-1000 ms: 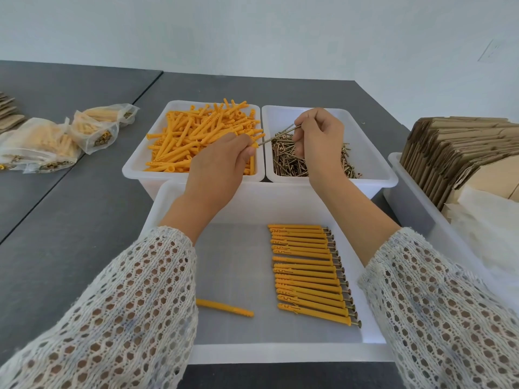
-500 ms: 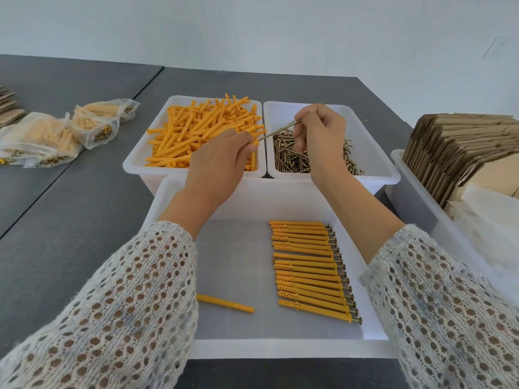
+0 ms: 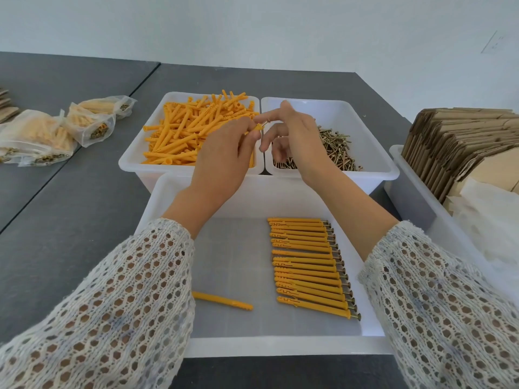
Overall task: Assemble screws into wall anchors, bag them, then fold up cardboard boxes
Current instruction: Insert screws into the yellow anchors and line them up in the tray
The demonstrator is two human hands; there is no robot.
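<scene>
At the upper left of the frame, clear plastic bags of finished orange anchors with screws (image 3: pixel 42 130) lie on the dark grey bench (image 3: pixel 70 206). Right of them, in the upper middle, a white plastic tub (image 3: pixel 132 161) holds a heap of loose orange plastic wall anchors (image 3: pixel 191 130).

Just above that tub's right edge, the left hand (image 3: pixel 222 161) pinches one orange wall anchor (image 3: pixel 256 128) between thumb and fingertips. The right hand (image 3: pixel 297 136) meets it from the right, thumb and forefinger closed on a thin brass screw (image 3: pixel 264 124) at the anchor's mouth, the other fingers spread loosely. How deep the screw sits cannot be told.

The step in hand appears to be assembly: seating a screw in an anchor. The next move likely calls for pushing the screw home along the anchor's axis while the left hand keeps it steady, then laying the pair with the others.

Below the hands, a large shallow white tray (image 3: pixel 280 346) fills the lower middle. A single orange anchor (image 3: pixel 222 300) lies alone at its left; a neat row of assembled anchors with screw heads showing (image 3: pixel 309 265) lies at its right.

Behind the right hand, a second white tub (image 3: pixel 390 167) holds loose brass screws (image 3: pixel 337 147). At the far right, a white bin (image 3: pixel 407 197) carries flat brown cardboard box blanks (image 3: pixel 455 147) standing on edge, with white wrapping (image 3: pixel 494 220) in front.

No brand, label or writing can be read anywhere.
</scene>
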